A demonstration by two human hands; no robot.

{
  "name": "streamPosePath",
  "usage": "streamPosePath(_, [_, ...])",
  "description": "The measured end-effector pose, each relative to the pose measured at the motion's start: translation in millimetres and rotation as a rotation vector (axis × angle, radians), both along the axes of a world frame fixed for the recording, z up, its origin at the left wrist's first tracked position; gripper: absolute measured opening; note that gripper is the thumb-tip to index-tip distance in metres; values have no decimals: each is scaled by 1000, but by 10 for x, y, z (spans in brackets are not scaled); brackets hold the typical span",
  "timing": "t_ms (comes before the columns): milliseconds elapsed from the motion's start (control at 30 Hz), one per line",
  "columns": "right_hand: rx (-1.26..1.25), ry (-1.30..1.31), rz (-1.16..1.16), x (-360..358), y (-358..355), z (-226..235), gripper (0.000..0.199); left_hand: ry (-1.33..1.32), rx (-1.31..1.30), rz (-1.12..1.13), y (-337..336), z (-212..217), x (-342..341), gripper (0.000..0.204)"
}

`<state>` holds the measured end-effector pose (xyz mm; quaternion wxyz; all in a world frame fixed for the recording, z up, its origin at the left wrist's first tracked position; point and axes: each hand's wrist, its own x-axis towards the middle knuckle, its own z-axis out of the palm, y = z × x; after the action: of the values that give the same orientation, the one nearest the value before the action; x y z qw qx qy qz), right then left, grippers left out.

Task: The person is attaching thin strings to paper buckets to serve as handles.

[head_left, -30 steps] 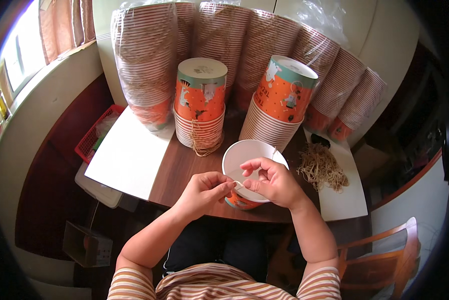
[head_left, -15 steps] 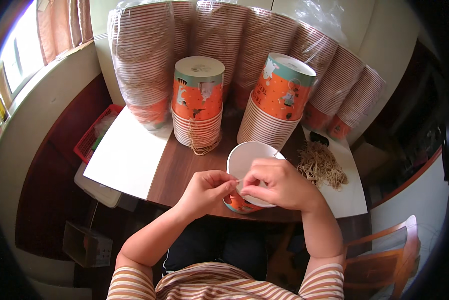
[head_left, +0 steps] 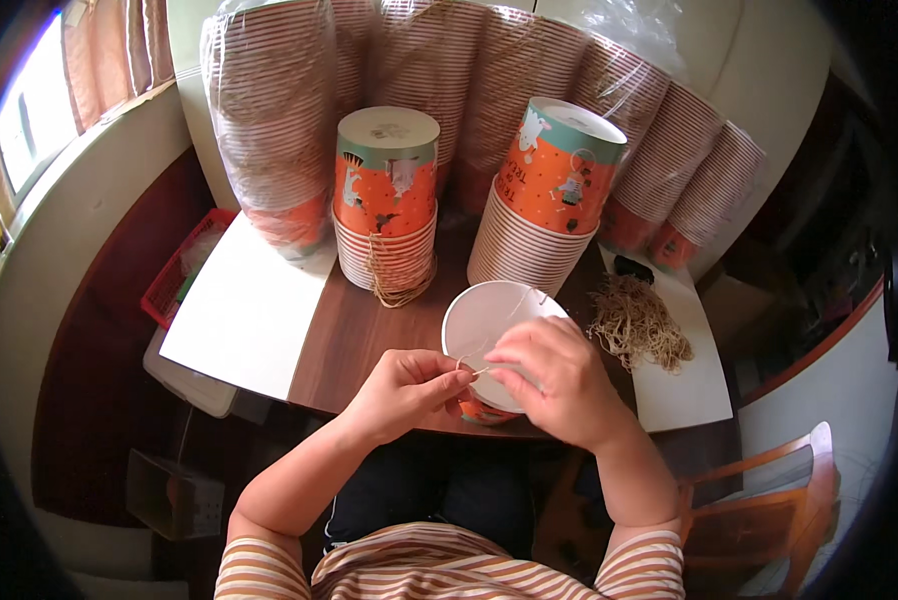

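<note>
In the head view, the left hand (head_left: 409,390) pinched a thin, beige fibre cord (head_left: 482,371) between thumb and forefinger; whether the right hand (head_left: 561,378), fingers bent, gripped it too could not be told. Beneath, a round, smooth paper bucket (head_left: 477,318), white inside, orange outside, stood mouth up by the near edge of the brown wood-grain table (head_left: 334,355). Toward the right edge lay a tangled, stringy beige cord heap (head_left: 637,325).

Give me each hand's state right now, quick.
Left hand: closed, pinching thin twine.
Right hand: at the twine, over the paper bucket; open or closed cannot be told.
</note>
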<state>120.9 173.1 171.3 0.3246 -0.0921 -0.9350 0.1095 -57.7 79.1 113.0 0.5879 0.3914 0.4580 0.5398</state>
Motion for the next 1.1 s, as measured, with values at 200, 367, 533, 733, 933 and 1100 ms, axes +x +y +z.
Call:
streamPosePath(200, [369, -62, -59, -30, -169, -94, 25, 34, 96, 14, -3, -6, 33, 23])
streamPosePath(367, [449, -12, 5, -45, -97, -206, 18, 75, 106, 30, -16, -14, 27, 22])
streamPosePath(533, [274, -22, -53, 24, -128, -190, 10, 73, 124, 40, -36, -47, 25, 22])
streamPosePath(733, [208, 44, -117, 116, -165, -139, 17, 53, 71, 58, -41, -17, 61, 21])
streamPosePath(933, [384, 11, -110, 10, -193, -186, 15, 67, 99, 57, -48, -13, 85, 21])
streamPosePath(1100, [373, -61, -138, 5, -252, -204, 9, 90, 79, 74, -87, 6, 74, 19])
